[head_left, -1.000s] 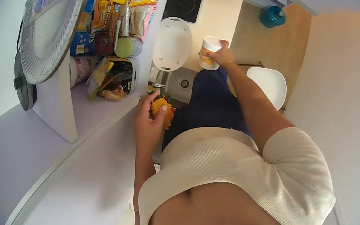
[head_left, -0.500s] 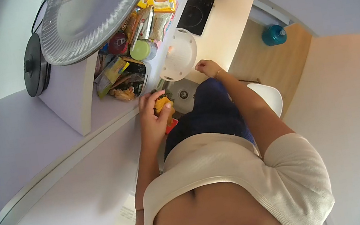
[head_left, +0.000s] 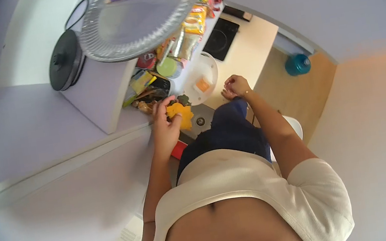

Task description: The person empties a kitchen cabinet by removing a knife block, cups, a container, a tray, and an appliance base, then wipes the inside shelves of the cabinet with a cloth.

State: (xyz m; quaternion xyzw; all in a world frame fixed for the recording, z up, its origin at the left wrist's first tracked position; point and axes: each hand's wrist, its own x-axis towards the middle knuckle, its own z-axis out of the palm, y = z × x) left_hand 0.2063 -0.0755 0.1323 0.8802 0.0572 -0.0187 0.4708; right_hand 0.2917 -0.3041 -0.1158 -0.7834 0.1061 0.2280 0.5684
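Observation:
My left hand is closed around a ruffled orange-yellow piece, thumb on the near side. It looks like a cloth or artificial flower; its exact kind is unclear. A dark green bit shows at its far edge. Beneath that hand lies the steel sink with its round drain. My right hand hovers by the counter's near edge with fingers curled in, and what they hold, if anything, is hidden. Between the hands and beyond them is a white round tray bearing a small orange-and-white square.
An open cupboard at upper left holds a clear ribbed plastic lid, a black lidded pan, food packets and a green-lidded jar. A black cooktop sits on the counter. A blue water jug stands on the floor.
The view has shifted, so the cupboard items sit further right. The orange-yellow piece looks more spread out in my left hand. My right hand appears lower and further right, fingers still curled.

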